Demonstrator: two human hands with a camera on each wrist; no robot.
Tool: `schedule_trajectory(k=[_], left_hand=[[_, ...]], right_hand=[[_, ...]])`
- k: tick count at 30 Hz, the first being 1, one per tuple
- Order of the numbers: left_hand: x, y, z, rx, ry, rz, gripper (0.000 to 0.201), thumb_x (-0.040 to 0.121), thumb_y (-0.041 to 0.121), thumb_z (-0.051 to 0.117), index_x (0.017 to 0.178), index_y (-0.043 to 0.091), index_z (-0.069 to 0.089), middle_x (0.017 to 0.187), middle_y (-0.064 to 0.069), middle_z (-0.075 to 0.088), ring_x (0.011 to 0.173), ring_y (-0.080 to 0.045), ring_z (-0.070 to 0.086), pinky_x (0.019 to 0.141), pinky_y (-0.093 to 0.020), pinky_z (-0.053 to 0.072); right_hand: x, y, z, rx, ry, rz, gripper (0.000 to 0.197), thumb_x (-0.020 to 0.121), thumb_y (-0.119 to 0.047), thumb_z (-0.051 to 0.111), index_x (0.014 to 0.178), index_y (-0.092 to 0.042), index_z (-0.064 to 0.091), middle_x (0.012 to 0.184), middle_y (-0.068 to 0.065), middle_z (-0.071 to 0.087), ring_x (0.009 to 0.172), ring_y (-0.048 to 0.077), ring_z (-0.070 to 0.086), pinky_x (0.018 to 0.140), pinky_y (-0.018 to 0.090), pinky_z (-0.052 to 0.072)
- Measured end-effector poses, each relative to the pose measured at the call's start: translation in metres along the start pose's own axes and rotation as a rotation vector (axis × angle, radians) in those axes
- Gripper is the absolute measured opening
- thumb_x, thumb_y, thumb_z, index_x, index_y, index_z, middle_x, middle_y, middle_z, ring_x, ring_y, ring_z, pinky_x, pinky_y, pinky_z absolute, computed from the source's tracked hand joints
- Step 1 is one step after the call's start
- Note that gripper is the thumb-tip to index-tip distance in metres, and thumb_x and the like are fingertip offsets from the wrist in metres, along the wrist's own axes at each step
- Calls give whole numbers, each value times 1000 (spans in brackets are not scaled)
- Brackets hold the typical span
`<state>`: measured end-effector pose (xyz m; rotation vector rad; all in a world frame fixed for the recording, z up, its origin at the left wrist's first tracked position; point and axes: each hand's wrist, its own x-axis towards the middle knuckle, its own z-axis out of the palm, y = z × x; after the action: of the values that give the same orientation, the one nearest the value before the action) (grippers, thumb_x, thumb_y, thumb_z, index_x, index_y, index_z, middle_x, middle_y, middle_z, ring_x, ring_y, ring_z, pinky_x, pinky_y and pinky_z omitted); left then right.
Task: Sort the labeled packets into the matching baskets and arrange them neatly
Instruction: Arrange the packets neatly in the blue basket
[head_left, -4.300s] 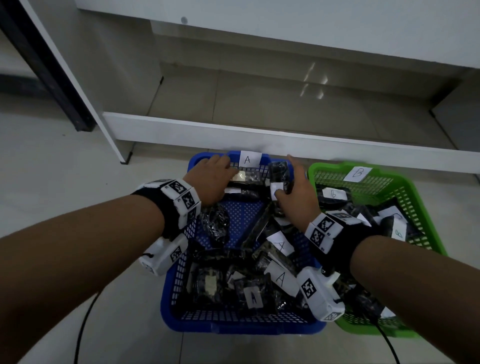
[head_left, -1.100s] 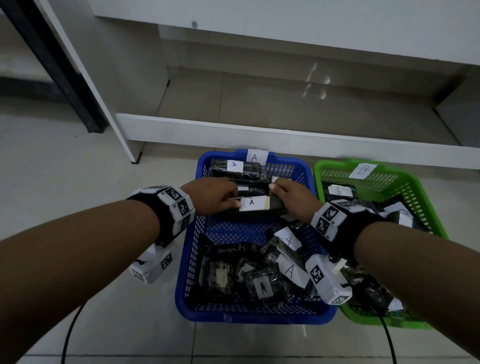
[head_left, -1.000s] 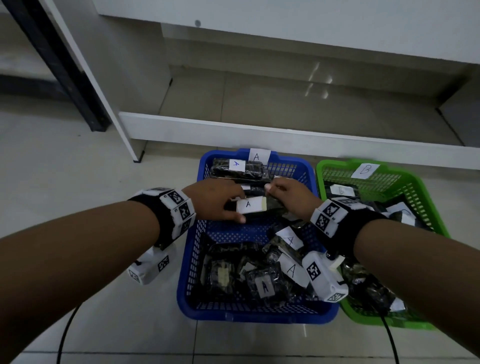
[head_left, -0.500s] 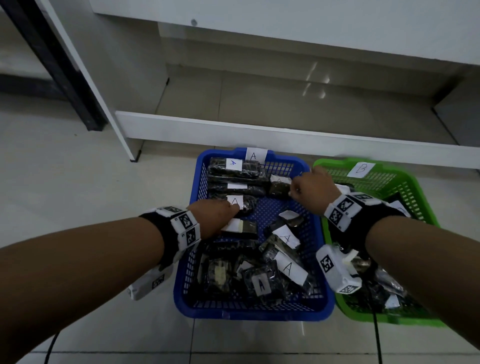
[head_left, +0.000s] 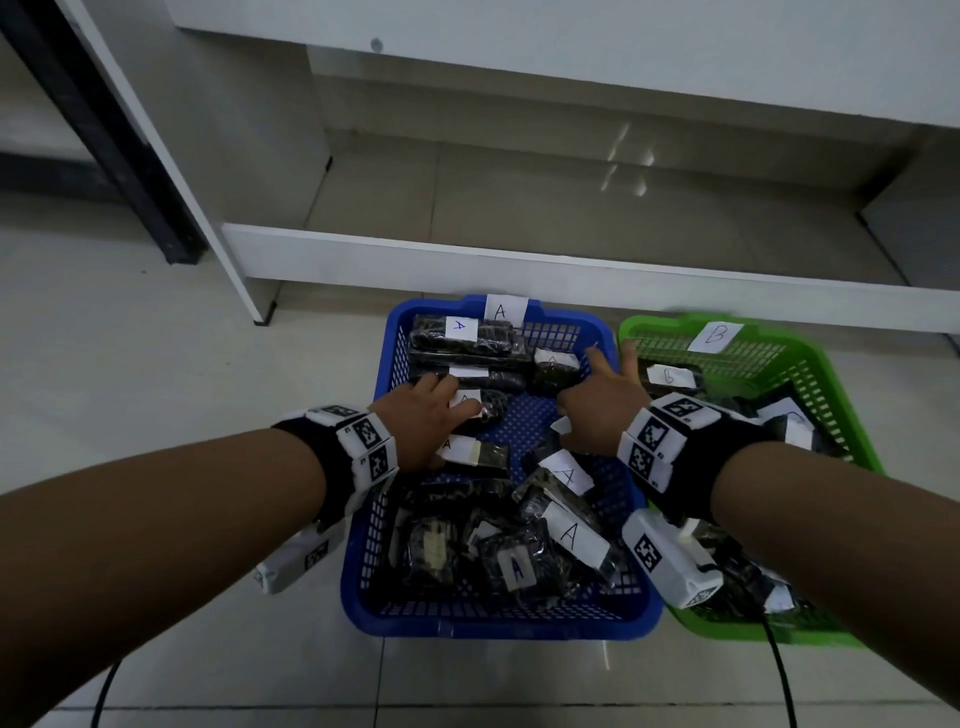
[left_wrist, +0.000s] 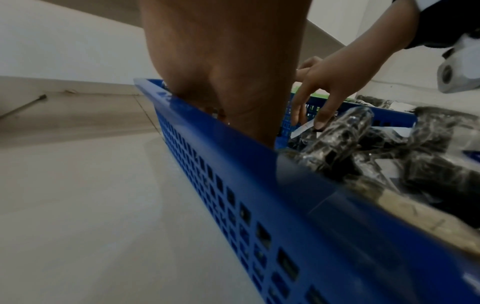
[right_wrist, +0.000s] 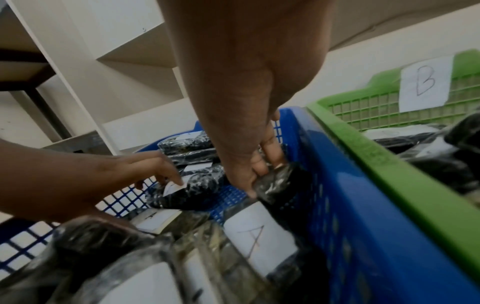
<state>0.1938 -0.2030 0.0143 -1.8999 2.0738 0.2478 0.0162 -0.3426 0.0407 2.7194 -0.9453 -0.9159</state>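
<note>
The blue basket (head_left: 498, 623) labelled A holds several dark packets with white A labels. Three of them lie in a row (head_left: 457, 332) at its far end, and the rest are piled near me. My left hand (head_left: 447, 400) rests with straight fingers on the third packet (head_left: 488, 405) of that row. In the right wrist view my left fingertips (right_wrist: 176, 181) touch its label. My right hand (head_left: 592, 384) pinches a small A packet (head_left: 553, 371) against the basket's far right wall, thumb and fingers round it (right_wrist: 280, 181). The green basket (head_left: 852, 441) labelled B stands right of the blue one.
Both baskets stand side by side on a pale tiled floor. A low white shelf (head_left: 519, 260) runs just behind them, with a dark post (head_left: 104, 130) at the far left. Cables trail from both wrist units toward me.
A second ago both hands held one A packet over the basket's middle. That packet now lies in the far row; my right hand has shifted to the small packet by the right wall.
</note>
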Motion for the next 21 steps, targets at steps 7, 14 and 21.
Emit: schedule_trajectory(k=[7, 14, 21], left_hand=[[1, 0, -2, 28, -12, -28, 74, 83, 46, 63, 141, 24, 23, 141, -14, 27, 123, -30, 36, 93, -40, 43], [-5, 2, -4, -156, 11, -68, 54, 91, 48, 49, 136, 22, 34, 129, -10, 38, 118, -27, 40, 98, -39, 34], [-1, 7, -32, -584, -469, 72, 51, 82, 55, 62, 122, 23, 55, 102, 8, 51, 93, -11, 49, 81, -23, 38]], right_hand=[[-2, -3, -21, 215, 169, 6, 35, 89, -26, 57, 122, -15, 50, 117, 11, 57, 108, 33, 54, 96, 44, 35], [5, 2, -7, 381, 197, -103, 52, 88, -9, 58, 135, -21, 40, 128, 16, 41, 106, 36, 49, 87, 41, 44], [11, -4, 3, 461, 77, -84, 72, 90, -20, 56, 145, -45, 19, 126, 17, 44, 117, 39, 40, 97, 47, 40]])
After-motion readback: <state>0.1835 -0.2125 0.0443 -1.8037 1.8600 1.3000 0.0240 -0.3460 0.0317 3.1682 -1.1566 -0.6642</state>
